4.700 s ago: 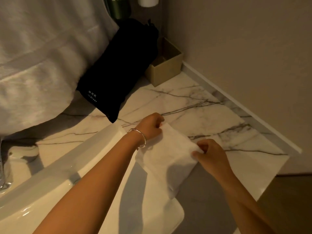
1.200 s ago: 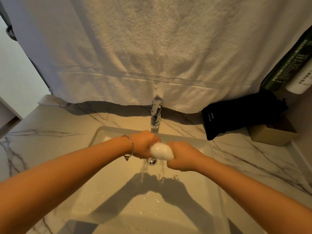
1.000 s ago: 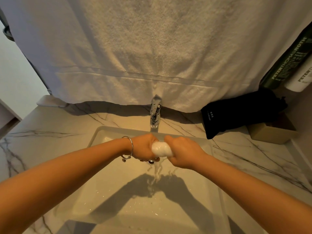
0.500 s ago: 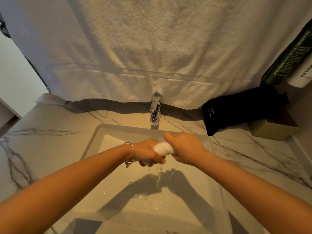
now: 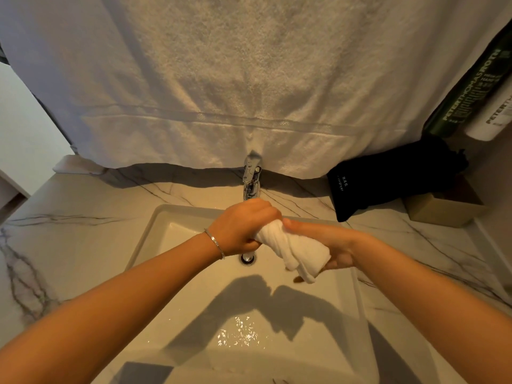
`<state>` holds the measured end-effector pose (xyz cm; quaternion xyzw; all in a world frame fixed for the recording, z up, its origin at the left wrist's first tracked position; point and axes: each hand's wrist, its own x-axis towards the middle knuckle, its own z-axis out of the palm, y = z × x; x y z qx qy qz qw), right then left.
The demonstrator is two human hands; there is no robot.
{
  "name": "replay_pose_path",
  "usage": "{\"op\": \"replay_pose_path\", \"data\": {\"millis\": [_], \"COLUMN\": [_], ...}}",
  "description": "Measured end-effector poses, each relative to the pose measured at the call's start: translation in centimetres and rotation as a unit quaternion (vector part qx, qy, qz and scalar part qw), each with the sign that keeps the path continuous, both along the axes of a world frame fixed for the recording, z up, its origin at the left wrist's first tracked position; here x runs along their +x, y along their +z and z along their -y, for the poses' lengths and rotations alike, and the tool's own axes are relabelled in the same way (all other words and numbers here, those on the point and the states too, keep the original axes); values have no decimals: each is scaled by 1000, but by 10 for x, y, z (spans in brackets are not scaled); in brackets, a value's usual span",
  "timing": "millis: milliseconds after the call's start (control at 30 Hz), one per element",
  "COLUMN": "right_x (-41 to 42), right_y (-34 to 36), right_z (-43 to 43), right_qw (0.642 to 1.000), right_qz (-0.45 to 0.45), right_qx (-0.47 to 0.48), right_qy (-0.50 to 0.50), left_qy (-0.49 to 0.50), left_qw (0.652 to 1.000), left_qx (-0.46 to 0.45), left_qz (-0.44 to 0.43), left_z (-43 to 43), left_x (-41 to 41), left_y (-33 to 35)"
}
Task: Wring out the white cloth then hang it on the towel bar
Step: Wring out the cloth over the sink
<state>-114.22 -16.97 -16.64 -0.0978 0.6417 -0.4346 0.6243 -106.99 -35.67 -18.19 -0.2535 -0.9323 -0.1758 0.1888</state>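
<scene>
Across the top of the frame hangs a big white terry towel with a woven band, its lower hem just above the chrome tap. Below it spreads the pale marble counter with dark veins, and sunk into the counter is the rectangular white basin, filling the lower middle of the frame, with drops of water glinting on its floor.

Both my bare forearms reach in from the bottom corners and meet over the basin, just below the tap. My left hand, a thin silver bracelet on its wrist, is turned knuckles up and its fingers are curled tight into a fist round one end of the small white cloth twisted into a rope. My right hand lies palm toward me, thumb laid along the top of the twist, the fingers wrapped under the other end and squeezing it; their tips are hidden behind the cloth.

So the cloth runs slantwise between my two fists at centre frame, above the round metal drain, with a loose tail sticking out below my right hand.

At right of the frame a black fabric pouch leans beside a tan box on the counter.
</scene>
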Motion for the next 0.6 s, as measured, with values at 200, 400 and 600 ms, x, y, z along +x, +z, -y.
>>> {"op": "replay_pose_path", "data": {"millis": [200,400,600], "right_x": [15,17,4], "right_y": [-2,-10,-8], "right_z": [9,34,35], "right_qw": [995,865,681], "right_qz": [41,-472,-701], "right_qx": [12,132,140], "right_qy": [94,110,158], "left_qy": [-51,111,146], "left_qw": [982,940,931], "left_qx": [-170,-226,26], "left_qz": [-68,230,333], "left_z": [10,5,-5], "left_x": [-12,-18,-9], "left_y": [6,4,5]}}
